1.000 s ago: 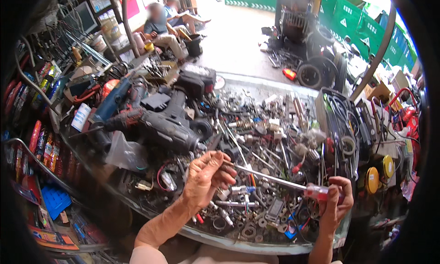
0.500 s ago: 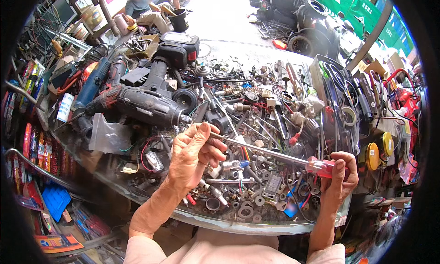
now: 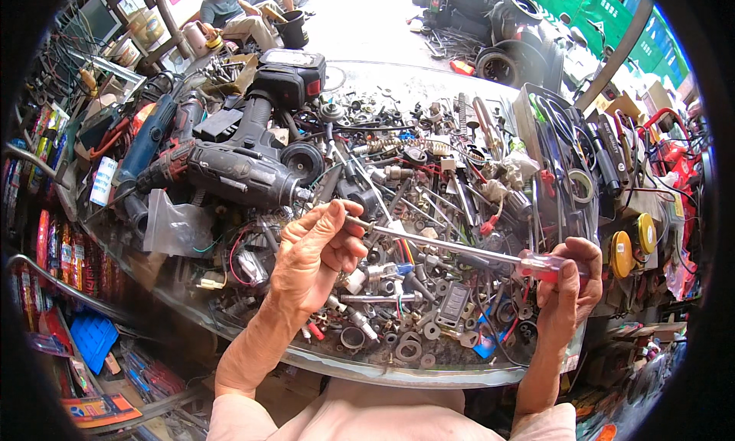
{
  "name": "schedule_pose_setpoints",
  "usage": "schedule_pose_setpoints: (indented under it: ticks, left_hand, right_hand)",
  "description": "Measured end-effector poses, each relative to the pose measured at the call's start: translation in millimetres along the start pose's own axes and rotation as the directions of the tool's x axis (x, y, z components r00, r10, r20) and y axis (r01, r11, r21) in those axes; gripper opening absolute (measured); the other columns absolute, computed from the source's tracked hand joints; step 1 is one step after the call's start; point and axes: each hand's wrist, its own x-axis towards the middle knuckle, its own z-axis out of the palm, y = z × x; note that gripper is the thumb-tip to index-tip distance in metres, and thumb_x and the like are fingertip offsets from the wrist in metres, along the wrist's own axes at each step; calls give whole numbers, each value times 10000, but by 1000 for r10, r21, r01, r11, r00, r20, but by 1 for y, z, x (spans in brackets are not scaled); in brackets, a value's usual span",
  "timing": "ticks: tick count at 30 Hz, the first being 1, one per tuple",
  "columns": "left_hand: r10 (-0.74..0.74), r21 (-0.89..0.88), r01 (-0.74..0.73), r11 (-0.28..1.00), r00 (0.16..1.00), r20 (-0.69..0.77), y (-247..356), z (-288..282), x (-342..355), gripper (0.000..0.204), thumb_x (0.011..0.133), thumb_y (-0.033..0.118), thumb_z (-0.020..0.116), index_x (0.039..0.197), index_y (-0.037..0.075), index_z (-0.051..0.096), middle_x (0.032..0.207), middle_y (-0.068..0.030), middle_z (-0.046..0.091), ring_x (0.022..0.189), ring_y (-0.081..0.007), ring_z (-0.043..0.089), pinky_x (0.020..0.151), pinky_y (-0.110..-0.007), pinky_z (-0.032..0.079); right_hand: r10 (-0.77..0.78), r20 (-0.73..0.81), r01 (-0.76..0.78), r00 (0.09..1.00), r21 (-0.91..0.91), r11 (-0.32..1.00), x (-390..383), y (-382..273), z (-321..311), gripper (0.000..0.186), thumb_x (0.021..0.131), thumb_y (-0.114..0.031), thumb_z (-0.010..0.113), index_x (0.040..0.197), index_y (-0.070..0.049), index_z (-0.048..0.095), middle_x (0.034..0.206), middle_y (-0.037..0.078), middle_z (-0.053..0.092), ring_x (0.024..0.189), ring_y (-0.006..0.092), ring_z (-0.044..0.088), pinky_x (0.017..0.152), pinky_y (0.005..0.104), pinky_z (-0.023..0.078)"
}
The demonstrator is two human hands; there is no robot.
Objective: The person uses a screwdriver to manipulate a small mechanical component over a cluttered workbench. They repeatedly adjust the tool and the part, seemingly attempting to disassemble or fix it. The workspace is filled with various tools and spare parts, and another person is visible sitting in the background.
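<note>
My left hand (image 3: 310,257) pinches a small dark metal piece (image 3: 357,222) between thumb and index finger, with the other fingers curled; I cannot make out exactly what the piece is. The long steel shaft (image 3: 452,245) of a screwdriver runs from that piece to its translucent red handle (image 3: 545,267), which my right hand (image 3: 568,288) grips, the thumb lying along it. Both hands are held over a bench (image 3: 375,374) heaped with bolts, washers, nuts and wires. A dusty cordless impact wrench (image 3: 237,177) lies just beyond my left hand.
A plastic bag (image 3: 176,223), blue power tool (image 3: 149,142) and tray of cables (image 3: 566,115) crowd the bench. Packed racks (image 3: 61,249) flank me left; yellow tins (image 3: 622,253) sit right. Beyond are tyres (image 3: 498,67), green barriers (image 3: 605,27) and a seated person (image 3: 237,24), another partly visible behind.
The view has tilted, so the bench and background sit higher in the picture. My hands hold the same things; the screwdriver's tip end is higher and further left than a second ago.
</note>
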Motion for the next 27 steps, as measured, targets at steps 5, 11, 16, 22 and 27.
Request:
schedule_pose_setpoints:
  ticks: [5,11,16,22,27]
  left_hand:
    - [-15,4,15,1000,999,32,-1,0,-1,323,913,272,566,1012,-32,612,764,-95,657,589,-132,643,444,-197,472]
    - [-13,27,12,1000,1000,12,1,0,-2,334,905,278,578,1017,-35,611,753,-90,652,568,-124,633,440,-191,469]
    - [-27,-2,27,1000,1000,3,2,0,0,330,900,272,590,1018,-35,612,738,-82,640,563,-118,625,439,-187,467]
    - [-41,21,41,999,999,6,1,2,-2,327,904,263,586,1021,-41,609,733,-83,639,557,-118,621,426,-200,455]
    - [-17,-11,17,1000,1000,3,2,0,0,312,909,248,579,1030,-38,605,731,-79,638,552,-116,615,424,-196,446]
  right_hand:
    - [-27,-40,25,999,-37,999,-1,10,-9,368,881,-315,620,1034,7,526,805,76,570,419,28,400,364,156,277]
    - [-29,27,27,999,66,997,2,-3,6,444,817,-302,685,1072,10,499,839,95,570,457,61,448,391,182,351]
    - [-11,-9,9,1000,-141,990,0,-7,3,459,824,-356,679,1048,9,514,778,45,548,483,34,429,416,166,329]
    - [61,-88,-72,994,-123,990,2,1,-5,404,873,-392,615,939,3,567,704,7,519,480,10,428,392,161,301]
    - [-7,43,8,999,-26,1000,0,-7,6,393,823,-284,657,1057,-1,514,785,42,556,490,45,478,404,166,350]
